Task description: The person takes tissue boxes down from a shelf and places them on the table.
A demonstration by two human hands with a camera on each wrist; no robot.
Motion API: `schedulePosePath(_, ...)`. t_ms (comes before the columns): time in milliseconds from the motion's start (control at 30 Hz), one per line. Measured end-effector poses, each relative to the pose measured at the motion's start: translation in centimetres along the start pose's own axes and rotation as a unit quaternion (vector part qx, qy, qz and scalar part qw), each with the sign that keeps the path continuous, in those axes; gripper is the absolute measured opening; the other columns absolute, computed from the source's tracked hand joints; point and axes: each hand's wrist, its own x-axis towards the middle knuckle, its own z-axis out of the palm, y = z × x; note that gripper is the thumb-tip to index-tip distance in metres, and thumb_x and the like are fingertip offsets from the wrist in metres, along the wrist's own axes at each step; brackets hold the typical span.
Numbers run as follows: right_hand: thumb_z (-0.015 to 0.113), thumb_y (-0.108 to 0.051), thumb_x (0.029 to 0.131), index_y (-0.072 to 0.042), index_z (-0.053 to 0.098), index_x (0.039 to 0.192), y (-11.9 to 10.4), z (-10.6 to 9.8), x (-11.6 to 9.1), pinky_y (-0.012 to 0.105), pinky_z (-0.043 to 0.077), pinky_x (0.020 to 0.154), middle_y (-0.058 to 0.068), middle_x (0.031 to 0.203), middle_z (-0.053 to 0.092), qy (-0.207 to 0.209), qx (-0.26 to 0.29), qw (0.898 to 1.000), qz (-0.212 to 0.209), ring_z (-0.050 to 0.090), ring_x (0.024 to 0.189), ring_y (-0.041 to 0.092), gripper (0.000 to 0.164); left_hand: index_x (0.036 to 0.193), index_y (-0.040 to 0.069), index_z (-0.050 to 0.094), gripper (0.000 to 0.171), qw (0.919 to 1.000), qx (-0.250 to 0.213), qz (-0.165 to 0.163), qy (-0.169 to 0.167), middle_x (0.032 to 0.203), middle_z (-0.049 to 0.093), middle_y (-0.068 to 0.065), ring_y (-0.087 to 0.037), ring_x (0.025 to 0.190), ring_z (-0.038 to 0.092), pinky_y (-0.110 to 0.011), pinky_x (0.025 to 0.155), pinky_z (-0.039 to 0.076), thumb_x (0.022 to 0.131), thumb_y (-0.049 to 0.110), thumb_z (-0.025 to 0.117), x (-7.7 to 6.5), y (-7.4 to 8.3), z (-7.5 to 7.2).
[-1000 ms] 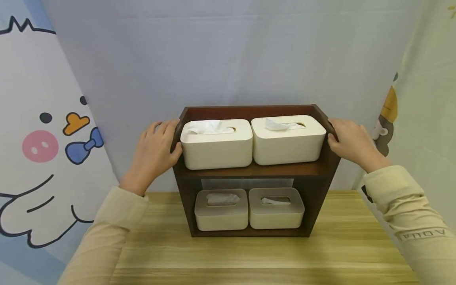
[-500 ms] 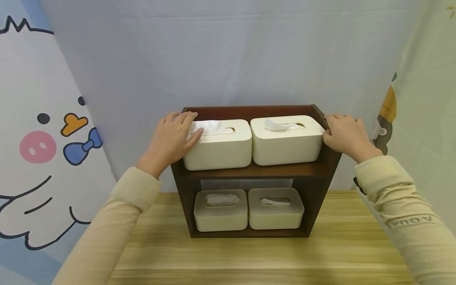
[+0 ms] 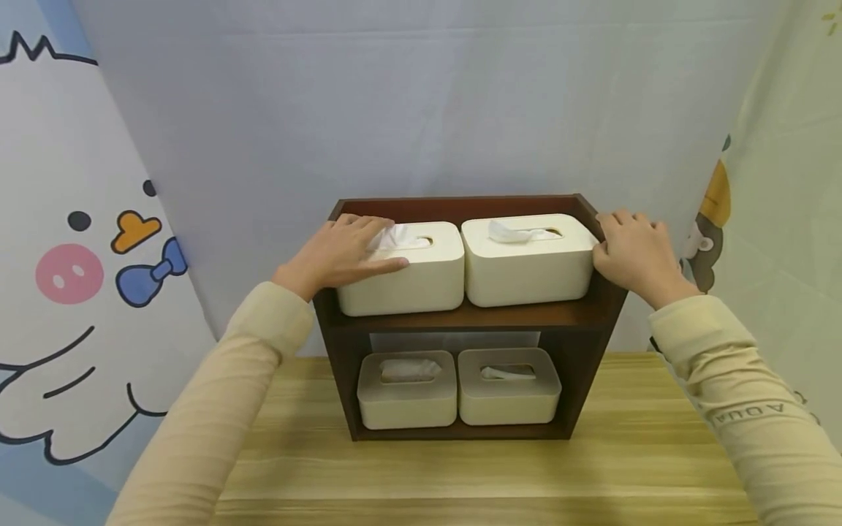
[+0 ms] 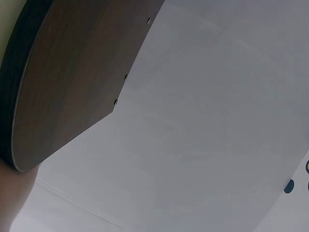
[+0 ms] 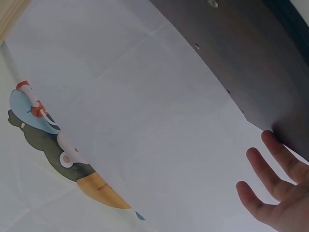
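A dark brown two-tier shelf (image 3: pixel 473 321) holds two cream tissue boxes on each tier. In the head view my left hand (image 3: pixel 345 252) lies across the left end of the upper left tissue box (image 3: pixel 421 281), fingers over its top and thumb extended along its front. It partly covers the white tissue (image 3: pixel 397 237). My right hand (image 3: pixel 634 252) rests at the top of the shelf's right side panel, beside the upper right tissue box (image 3: pixel 529 270). The right wrist view shows its fingers (image 5: pixel 270 179) spread, one touching the panel (image 5: pixel 251 63). In the left wrist view the fingers are hidden behind the left panel (image 4: pixel 72 87).
Two more tissue boxes, a left one (image 3: pixel 408 398) and a right one (image 3: pixel 509 394), stand on the lower tier. The shelf stands on a wood-grain table (image 3: pixel 460 482). Behind it hangs a pale cloth (image 3: pixel 427 102), with a cartoon-printed cloth (image 3: pixel 79 183) at the left.
My left hand has moved from the shelf's left side panel rightward onto the upper left tissue box. The right hand has shifted slightly inward along the right panel. The boxes stay in place.
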Motion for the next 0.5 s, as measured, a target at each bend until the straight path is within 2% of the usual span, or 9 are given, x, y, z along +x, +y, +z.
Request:
schedulePosePath(200, 0.036, -0.016, 0.088, 0.005, 0.044, 0.129, 0.0, 0.1, -0.2, 0.061, 0.034, 0.08, 0.029, 0.124, 0.045, 0.009, 0.001, 1.0, -0.004, 0.042, 0.107, 0.049, 0.046, 0.145, 0.019, 0.024, 0.095, 0.9985, -0.034, 0.008, -0.042, 0.147, 0.031, -0.007, -0.036, 0.132, 0.03, -0.056, 0.102, 0.028, 0.072, 0.076, 0.048, 0.8, 0.0, -0.3)
schedulePosePath(500, 0.036, -0.015, 0.087, 0.005, 0.044, 0.129, -0.1, 0.2, -0.2, 0.06, 0.035, 0.079, 0.029, 0.124, 0.046, 0.018, 0.013, 1.0, -0.004, 0.043, 0.105, 0.048, 0.047, 0.146, 0.021, 0.019, 0.102, 0.9931, -0.076, 0.003, -0.09, 0.147, 0.029, -0.006, -0.032, 0.132, 0.031, -0.052, 0.102, 0.029, 0.067, 0.072, 0.059, 1.6, 0.0, -0.9)
